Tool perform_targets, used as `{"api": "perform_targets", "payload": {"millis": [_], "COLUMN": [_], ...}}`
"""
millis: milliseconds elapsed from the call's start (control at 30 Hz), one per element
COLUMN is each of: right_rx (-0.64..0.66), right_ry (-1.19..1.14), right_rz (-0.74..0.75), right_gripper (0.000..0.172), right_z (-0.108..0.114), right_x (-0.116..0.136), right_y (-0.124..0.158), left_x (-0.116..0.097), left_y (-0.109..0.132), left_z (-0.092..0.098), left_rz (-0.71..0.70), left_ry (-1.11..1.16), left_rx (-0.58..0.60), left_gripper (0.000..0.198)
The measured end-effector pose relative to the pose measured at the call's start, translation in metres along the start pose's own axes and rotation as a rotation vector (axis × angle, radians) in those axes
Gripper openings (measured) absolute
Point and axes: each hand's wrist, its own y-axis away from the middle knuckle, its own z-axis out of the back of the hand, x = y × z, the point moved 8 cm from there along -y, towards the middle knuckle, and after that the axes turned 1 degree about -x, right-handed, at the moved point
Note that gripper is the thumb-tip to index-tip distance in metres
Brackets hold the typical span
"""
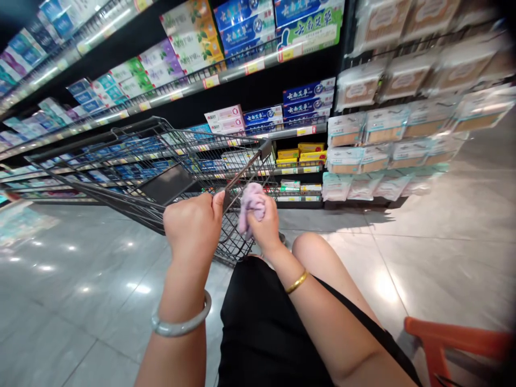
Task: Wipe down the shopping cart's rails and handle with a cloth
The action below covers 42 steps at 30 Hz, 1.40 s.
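A dark wire shopping cart [265, 149] stands in front of me, its end bar running close by both hands. My left hand [193, 223] is closed round the cart's rim, with the thumb along the top. A light purple cloth [253, 201] is bunched up in my right hand [268, 226], whose fingers wrap round it. That cloth is right beside the cart's bar and wire mesh; whether it touches them I cannot tell. A grey bangle [181, 327] is on my left wrist and a gold one [297, 281] on my right.
Behind the cart run shelves [250, 65] of boxed toothpaste. Bagged cotton swabs [365, 86] hang in rows at the right. An orange stool-like frame [455, 336] stands at the lower right. My bent knees are just below my hands, above a grey tiled floor [92, 290].
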Motion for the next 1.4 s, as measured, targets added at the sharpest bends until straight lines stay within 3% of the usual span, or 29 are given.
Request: {"api": "perform_targets", "payload": {"millis": [67,100,167,233,300,367,467,533,667,733,833,900,967,1033,1133,1200,1300,1400], "right_rx": [-0.126,-0.145,-0.083,0.045,0.183,0.188,-0.005,-0.070,0.079,0.156,0.091,-0.064,-0.128,-0.096,0.054,0.138,0.099,-0.121], "right_ry": [0.033,0.034,-0.002,-0.065,-0.087,-0.066,0.013,0.026,-0.089,-0.113,-0.080,-0.055,-0.042,-0.051,-0.096,-0.111,-0.096,-0.099], "right_rz": [-0.174,-0.189,-0.049,0.162,0.281,0.264,0.035,-0.021,0.267,0.336,0.231,0.016,-0.095,-0.008,0.256,0.336,0.229,-0.102], "right_gripper": [0.036,0.037,0.036,0.035,0.038,0.039,0.037,0.036,0.038,0.041,0.039,0.037,0.037,0.036,0.039,0.042,0.038,0.034], "right_z": [0.012,0.015,0.012,0.003,-0.008,-0.012,0.000,0.007,0.001,-0.007,-0.011,-0.004,0.000,0.001,-0.006,-0.012,-0.014,0.000], "right_x": [-0.023,-0.022,0.006,0.046,0.069,0.061,0.020,0.014,0.070,0.081,0.044,0.003,-0.014,0.006,0.059,0.069,0.031,-0.025], "right_y": [-0.002,-0.003,-0.005,-0.001,0.006,0.009,0.004,0.001,0.005,0.012,0.014,0.013,0.013,0.012,0.016,0.021,0.020,0.015], "left_x": [0.000,0.000,0.001,0.002,0.002,0.002,0.001,0.000,0.002,0.002,0.002,0.002,0.001,0.001,0.001,0.001,0.001,0.001], "left_y": [0.000,0.000,0.001,0.001,0.002,0.001,0.001,0.001,0.001,0.001,0.000,0.000,0.000,0.001,0.001,0.001,0.001,0.001], "left_z": [0.000,0.000,0.001,0.001,0.000,0.000,0.001,0.001,0.000,0.000,0.002,0.003,0.002,0.003,0.002,0.002,0.002,0.003], "left_rz": [-0.004,-0.005,-0.003,-0.003,-0.002,-0.003,-0.002,-0.005,-0.012,-0.016,-0.011,-0.008,-0.011,-0.011,-0.010,-0.010,-0.005,0.000], "left_ry": [0.003,0.002,-0.003,-0.004,-0.001,0.006,0.014,0.019,0.026,0.028,0.023,0.022,0.022,0.019,0.025,0.033,0.037,0.042], "left_rx": [0.009,0.010,0.006,0.008,0.014,0.007,-0.026,-0.042,-0.043,-0.037,-0.064,-0.076,-0.073,-0.070,-0.054,-0.045,-0.058,-0.069], "left_gripper": [0.072,0.071,0.071,0.070,0.069,0.069,0.071,0.071,0.066,0.064,0.066,0.067,0.067,0.067,0.066,0.065,0.066,0.067]}}
